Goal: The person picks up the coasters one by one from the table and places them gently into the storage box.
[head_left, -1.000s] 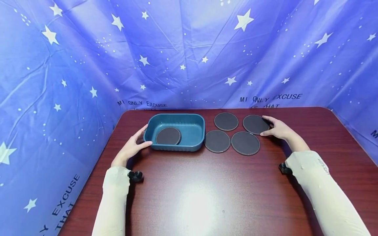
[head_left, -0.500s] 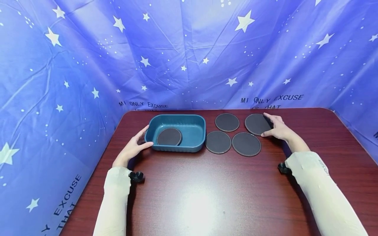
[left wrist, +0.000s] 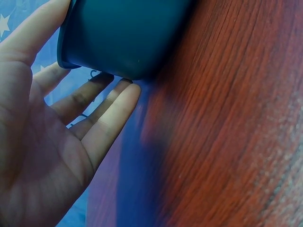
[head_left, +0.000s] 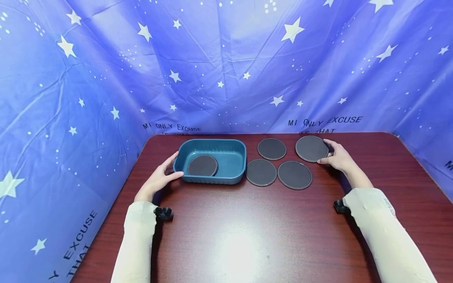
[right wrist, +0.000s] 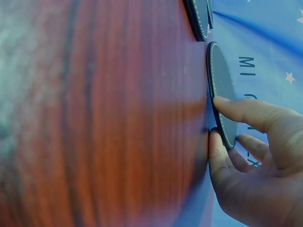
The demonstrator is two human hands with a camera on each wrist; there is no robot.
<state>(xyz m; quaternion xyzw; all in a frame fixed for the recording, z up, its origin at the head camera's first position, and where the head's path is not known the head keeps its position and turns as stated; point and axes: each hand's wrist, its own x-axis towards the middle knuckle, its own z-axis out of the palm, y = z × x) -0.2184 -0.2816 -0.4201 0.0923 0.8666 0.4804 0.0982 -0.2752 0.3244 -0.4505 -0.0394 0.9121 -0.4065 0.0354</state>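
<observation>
A teal rectangular tub (head_left: pixel 231 157) stands at the back left of the table, with a round dark coaster (head_left: pixel 202 166) lying inside it. The left hand (head_left: pixel 155 181) holds the tub's left end, thumb on the near rim; in the left wrist view its fingers lie against the tub wall (left wrist: pixel 123 38). The right hand (head_left: pixel 341 160) pinches the edge of a dark stitched coaster (head_left: pixel 311 148), which in the right wrist view (right wrist: pixel 225 90) is tilted, its near edge off the table, thumb on top and fingers beneath.
Three more dark coasters lie right of the tub: one at the back (head_left: pixel 271 149), one close beside the tub (head_left: pixel 261 172) and one nearer the right hand (head_left: pixel 295 175). A blue star-patterned cloth (head_left: pixel 219 59) hangs behind the red-brown table (head_left: pixel 269 228).
The right hand has drawn slightly to the right, and the coaster in it has shifted right and risen a little. The left hand and the tub look unmoved apart from a small view shift.
</observation>
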